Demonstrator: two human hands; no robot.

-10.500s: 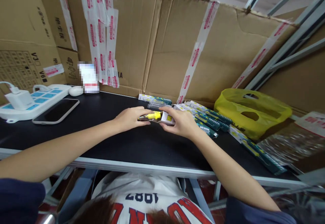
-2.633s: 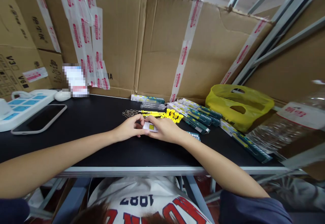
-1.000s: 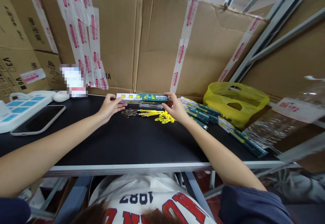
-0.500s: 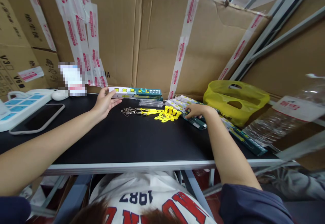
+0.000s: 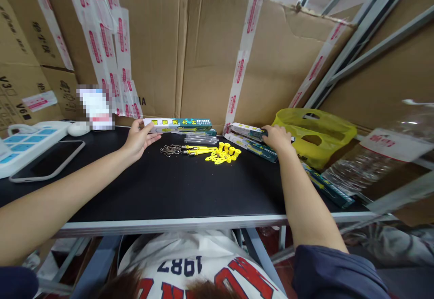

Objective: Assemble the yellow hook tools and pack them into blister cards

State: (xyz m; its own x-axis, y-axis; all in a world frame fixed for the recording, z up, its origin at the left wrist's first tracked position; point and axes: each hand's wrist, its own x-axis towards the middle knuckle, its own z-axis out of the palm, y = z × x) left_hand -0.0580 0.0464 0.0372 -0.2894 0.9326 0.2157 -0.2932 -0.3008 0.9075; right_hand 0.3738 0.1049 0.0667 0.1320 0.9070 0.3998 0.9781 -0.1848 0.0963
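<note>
My left hand (image 5: pixel 139 142) has its thumb and fingers around the left end of a white-and-green printed spring scale box (image 5: pixel 183 123), which lies lengthwise near the cardboard wall. At the right, the fingers of my right hand (image 5: pixel 278 137) close over the right end of another spring scale box (image 5: pixel 247 130). Just in front of that one lies a further box (image 5: pixel 254 147). Between my hands are clear plastic tubes (image 5: pixel 200 139), yellow rods with metal ends (image 5: pixel 200 150), a tangle of wire hooks (image 5: pixel 170 150) and a small heap of yellow plastic caps and tabs (image 5: pixel 224 153).
A yellow plastic bag (image 5: pixel 317 132) and a large clear bottle (image 5: pixel 376 159) stand at the right, beside more boxes (image 5: pixel 330 186). On the left are a phone (image 5: pixel 49 160), a white power strip (image 5: pixel 30 147) and a white mouse (image 5: pixel 78 128). Cardboard (image 5: pixel 206 59) walls the back.
My right hand has shifted back and slightly right, from the front boxes to the one behind, and its fingers are now around that box. The left hand stays at its box.
</note>
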